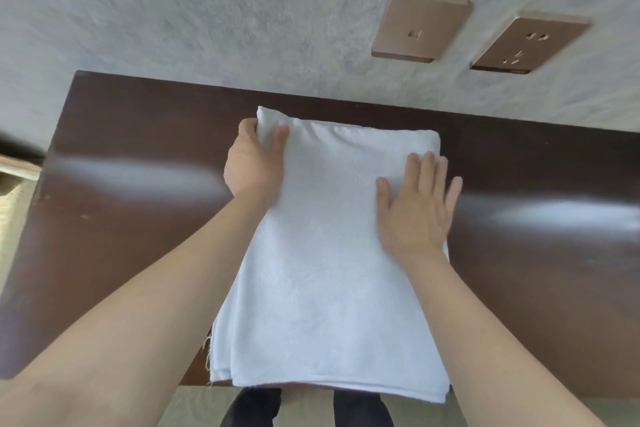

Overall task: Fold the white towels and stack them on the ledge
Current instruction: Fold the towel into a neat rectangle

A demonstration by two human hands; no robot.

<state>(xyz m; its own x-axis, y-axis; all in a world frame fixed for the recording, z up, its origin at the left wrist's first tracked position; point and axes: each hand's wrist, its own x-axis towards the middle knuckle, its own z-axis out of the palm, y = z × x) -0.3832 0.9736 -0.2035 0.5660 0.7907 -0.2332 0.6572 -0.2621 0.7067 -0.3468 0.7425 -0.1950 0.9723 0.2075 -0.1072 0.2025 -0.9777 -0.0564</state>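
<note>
A white towel, folded into a long layered rectangle, lies across the dark brown ledge from the wall to the front edge, where its end hangs slightly over. My left hand grips the towel's far left corner, thumb on top and fingers underneath. My right hand lies flat on the right side of the towel with fingers spread, pressing it down. Several layers show at the near edge.
A grey textured wall rises behind the ledge, carrying two bronze-coloured sockets at the upper right. A beige object sits off the ledge's left end. Below the front edge I see my dark trousers and the floor.
</note>
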